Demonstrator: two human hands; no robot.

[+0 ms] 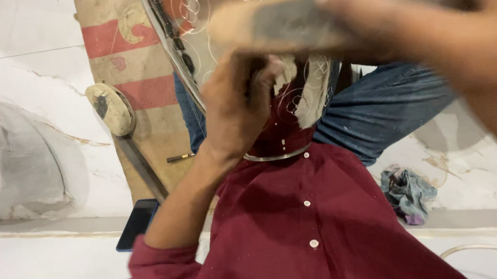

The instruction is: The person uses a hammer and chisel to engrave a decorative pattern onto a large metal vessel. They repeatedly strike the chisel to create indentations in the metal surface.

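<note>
Polished metal, engraved with looping floral lines, makes up the big round tray (289,60) that stands tilted on edge against the person's dark red shirt (296,227), its lower rim resting at the chest. The left hand (235,106) is curled against the tray's face near its lower middle, fingers folded tight on a pale lump of something (284,73) pressed to the metal; what that lump is cannot be told. The right hand (410,21) reaches across the upper part of the tray, blurred, its fingers wrapped round a long flat tool (291,25) with a pale, dusty end that lies against the tray. Behind the tray, blue jeans (382,108) show on both sides. Left of the tray a worn board with red bands (128,66) leans on the white wall, with a round-headed mallet (111,108) propped before it. Below and left of the tray a dark phone (138,224) lies on the floor, and to the tray's lower right sits a crumpled rag (408,193).
</note>
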